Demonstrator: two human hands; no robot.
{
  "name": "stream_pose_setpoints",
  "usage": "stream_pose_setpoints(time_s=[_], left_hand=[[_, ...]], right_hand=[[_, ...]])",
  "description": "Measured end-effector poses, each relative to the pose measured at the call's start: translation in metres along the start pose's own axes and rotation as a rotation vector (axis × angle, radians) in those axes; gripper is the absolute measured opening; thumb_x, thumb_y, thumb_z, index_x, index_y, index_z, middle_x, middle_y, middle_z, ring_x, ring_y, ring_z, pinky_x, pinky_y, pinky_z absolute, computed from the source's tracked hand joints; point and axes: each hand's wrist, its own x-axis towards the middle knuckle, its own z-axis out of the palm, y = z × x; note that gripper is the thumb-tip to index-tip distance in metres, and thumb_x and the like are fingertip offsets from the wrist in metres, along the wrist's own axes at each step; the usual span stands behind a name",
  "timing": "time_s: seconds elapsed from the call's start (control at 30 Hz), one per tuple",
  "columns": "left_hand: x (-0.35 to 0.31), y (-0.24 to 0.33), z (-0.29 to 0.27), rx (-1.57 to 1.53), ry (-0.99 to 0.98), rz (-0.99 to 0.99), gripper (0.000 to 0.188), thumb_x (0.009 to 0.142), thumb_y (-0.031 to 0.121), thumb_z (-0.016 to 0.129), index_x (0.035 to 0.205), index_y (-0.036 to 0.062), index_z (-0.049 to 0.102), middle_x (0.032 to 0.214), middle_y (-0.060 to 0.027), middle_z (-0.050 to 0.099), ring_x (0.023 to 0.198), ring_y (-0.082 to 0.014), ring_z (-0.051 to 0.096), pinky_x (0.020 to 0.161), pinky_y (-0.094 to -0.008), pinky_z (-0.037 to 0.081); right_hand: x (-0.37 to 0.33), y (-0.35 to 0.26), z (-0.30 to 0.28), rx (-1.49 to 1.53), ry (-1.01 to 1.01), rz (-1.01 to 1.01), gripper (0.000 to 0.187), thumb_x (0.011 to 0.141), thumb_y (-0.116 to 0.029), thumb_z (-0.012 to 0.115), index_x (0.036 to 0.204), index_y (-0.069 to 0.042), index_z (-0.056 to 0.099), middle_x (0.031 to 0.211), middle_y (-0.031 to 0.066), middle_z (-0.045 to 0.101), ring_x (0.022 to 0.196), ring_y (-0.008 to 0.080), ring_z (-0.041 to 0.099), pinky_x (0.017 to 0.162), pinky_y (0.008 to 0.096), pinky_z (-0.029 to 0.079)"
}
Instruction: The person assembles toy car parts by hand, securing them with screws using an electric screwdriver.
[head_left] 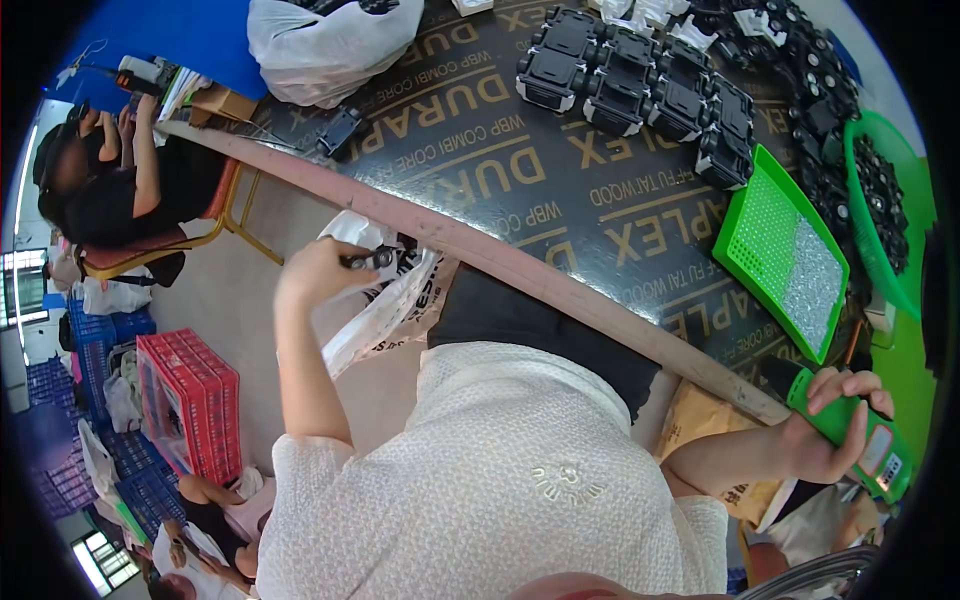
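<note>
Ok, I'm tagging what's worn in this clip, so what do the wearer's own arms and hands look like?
The left hand and right hand are both ungloved, with no watch or bracelet that I can make out. The forearms are bare below short, off-white sleeves in a textured fabric, matching the top.
</note>
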Motion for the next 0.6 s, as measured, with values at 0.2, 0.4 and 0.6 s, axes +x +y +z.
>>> stream_pose_setpoints(time_s=[0.2,0.4,0.6], left_hand=[[0.083,-0.053,0.072,0.16,0.703,-0.07,0.058,0.07,0.043,0.076,0.115,0.0102,0.061,0.12,-0.0164,0.059,0.103,-0.0314,0.061,0.087,-0.0414,0.048],[0.16,-0.113,0.102,0.176,0.332,-0.185,0.049,0.073,0.039,0.073,0.111,0.0117,0.06,0.114,-0.0155,0.062,0.103,-0.0319,0.061,0.082,-0.0435,0.05],[0.171,-0.12,0.06,0.271,0.715,0.022,0.03,0.083,0.028,0.053,0.108,0.0132,0.062,0.088,-0.0147,0.068,0.081,-0.0343,0.066,0.067,-0.0449,0.052]], right_hand=[[-0.001,0.0,0.006,-0.009,-0.009,0.01,0.026,0.086,-0.008,0.041,0.11,0.002,0.045,0.089,0.0197,0.051,0.05,0.0169,0.047,0.048,0.0304,0.037],[0.001,0.0,0.007,-0.003,0.001,0.047,0.025,0.087,-0.007,0.042,0.11,0.002,0.046,0.088,0.0192,0.051,0.051,0.0176,0.048,0.049,0.0308,0.038],[0.0,0.004,0.006,0.019,-0.002,0.049,0.025,0.087,-0.006,0.042,0.11,0.002,0.046,0.089,0.0191,0.051,0.051,0.0177,0.048,0.05,0.031,0.039]])
